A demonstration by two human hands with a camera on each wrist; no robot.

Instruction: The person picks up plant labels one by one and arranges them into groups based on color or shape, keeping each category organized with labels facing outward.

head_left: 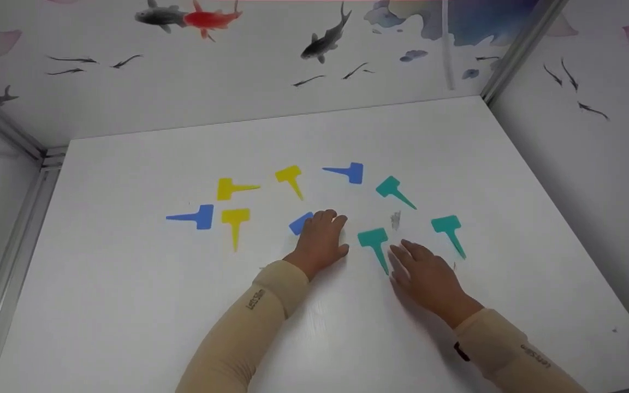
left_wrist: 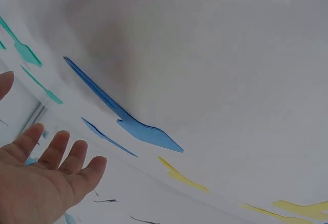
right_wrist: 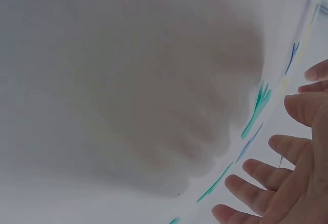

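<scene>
Blue, yellow and green T-shaped plant labels lie flat on the white table. My left hand (head_left: 321, 243) hovers over a blue label (head_left: 299, 224), covering its stem in the head view. The left wrist view shows that blue label (left_wrist: 148, 133) whole, with the fingers spread apart from it. Beside a green label (head_left: 373, 238) is my right hand (head_left: 429, 275), its fingertips near the pointed stem. Nothing is held in the right hand, whose loose fingers show in the right wrist view. A second green label (head_left: 446, 224) lies to its right, a third (head_left: 389, 186) farther back.
Two more blue labels (head_left: 204, 217) (head_left: 356, 173) lie at the far left and at the back. Three yellow labels (head_left: 224, 189) (head_left: 288, 174) (head_left: 236, 216) sit left of centre. Printed walls (head_left: 260, 103) enclose the table's back and sides. A grey smudge (head_left: 396, 220) marks the tabletop.
</scene>
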